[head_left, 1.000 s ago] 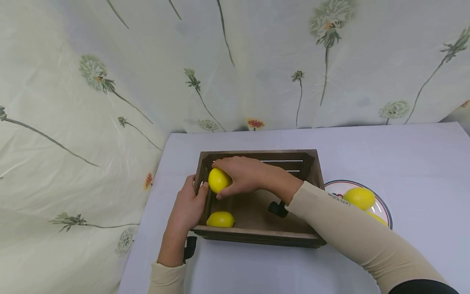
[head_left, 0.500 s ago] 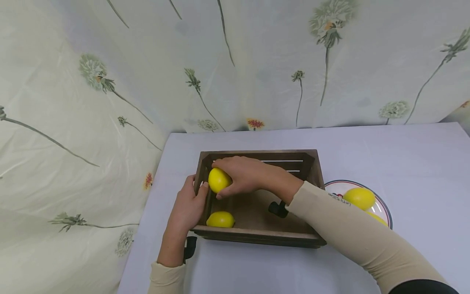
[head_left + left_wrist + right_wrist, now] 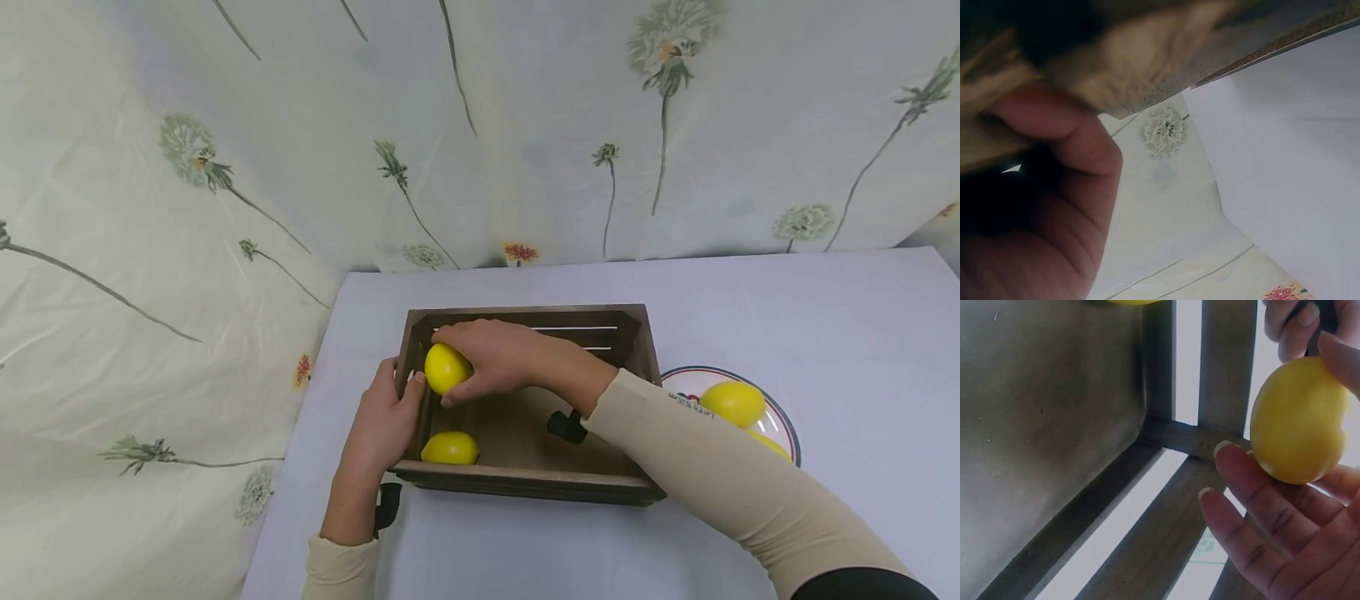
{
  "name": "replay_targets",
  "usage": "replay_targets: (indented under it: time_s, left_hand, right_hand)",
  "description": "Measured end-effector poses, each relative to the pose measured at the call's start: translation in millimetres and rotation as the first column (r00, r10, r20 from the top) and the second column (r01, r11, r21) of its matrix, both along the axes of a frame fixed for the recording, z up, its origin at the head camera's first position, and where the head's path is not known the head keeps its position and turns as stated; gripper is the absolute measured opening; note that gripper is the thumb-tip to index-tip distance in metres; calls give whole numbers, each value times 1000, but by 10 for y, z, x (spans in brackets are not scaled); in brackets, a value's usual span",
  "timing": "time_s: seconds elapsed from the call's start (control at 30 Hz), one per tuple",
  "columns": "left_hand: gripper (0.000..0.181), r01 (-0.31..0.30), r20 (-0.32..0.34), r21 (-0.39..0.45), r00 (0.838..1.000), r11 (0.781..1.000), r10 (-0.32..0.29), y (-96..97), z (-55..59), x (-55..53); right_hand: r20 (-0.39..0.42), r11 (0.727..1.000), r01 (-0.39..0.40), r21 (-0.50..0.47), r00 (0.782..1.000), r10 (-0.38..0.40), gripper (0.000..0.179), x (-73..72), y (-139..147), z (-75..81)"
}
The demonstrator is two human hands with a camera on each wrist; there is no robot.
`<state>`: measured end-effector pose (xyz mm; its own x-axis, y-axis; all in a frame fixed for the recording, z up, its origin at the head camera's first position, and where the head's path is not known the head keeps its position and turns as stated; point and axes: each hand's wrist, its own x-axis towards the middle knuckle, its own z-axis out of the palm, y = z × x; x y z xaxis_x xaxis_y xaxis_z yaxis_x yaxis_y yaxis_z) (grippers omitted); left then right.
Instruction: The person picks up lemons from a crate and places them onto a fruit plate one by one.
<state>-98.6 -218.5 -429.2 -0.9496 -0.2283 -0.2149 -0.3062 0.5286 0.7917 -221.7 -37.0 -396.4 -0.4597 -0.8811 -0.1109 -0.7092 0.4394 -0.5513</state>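
Note:
A yellow lemon (image 3: 447, 369) is in my right hand (image 3: 498, 357), inside the brown wooden crate (image 3: 525, 479) near its left wall. In the right wrist view the lemon (image 3: 1300, 420) lies between thumb and fingers, with two fingers stretched out below it. My left hand (image 3: 384, 421) grips the crate's left wall, thumb over the rim. Curled fingers of the left hand (image 3: 1079, 150) show against the wood in the left wrist view. Another lemon (image 3: 450, 447) rests in the crate's front left corner.
A round white plate (image 3: 789, 425) with a blue and red rim stands right of the crate. On it a lemon (image 3: 733, 404) and part of another show beside my right sleeve (image 3: 720, 450). The white-covered table (image 3: 862, 333) meets a flowered cloth (image 3: 555, 192) behind.

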Motion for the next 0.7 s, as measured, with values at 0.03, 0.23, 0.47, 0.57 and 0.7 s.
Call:
replay_targets:
  time_s: [0.03, 0.23, 0.47, 0.57, 0.7]
  left_hand:
    - [51, -1, -1, 1, 1000, 1000, 1, 0, 3, 0]
    - [51, -3, 2, 12, 1000, 1000, 3, 5, 13, 3]
    - [51, -2, 8, 12, 1000, 1000, 2, 10, 15, 6]
    - [52, -3, 6, 10, 1000, 1000, 3, 10, 21, 8]
    - [51, -3, 5, 8, 1000, 1000, 3, 12, 36, 10]
  right_hand:
    - [2, 1000, 0, 0, 1000, 0, 73, 1, 0, 1]
    - [14, 1000, 2, 0, 1000, -2, 72, 5, 2, 0]
    - [16, 1000, 4, 2, 1000, -4, 71, 4, 1, -18]
    - [10, 1000, 4, 3, 1000, -4, 72, 0, 1, -18]
    - [3, 1000, 3, 3, 1000, -3, 72, -3, 1, -10]
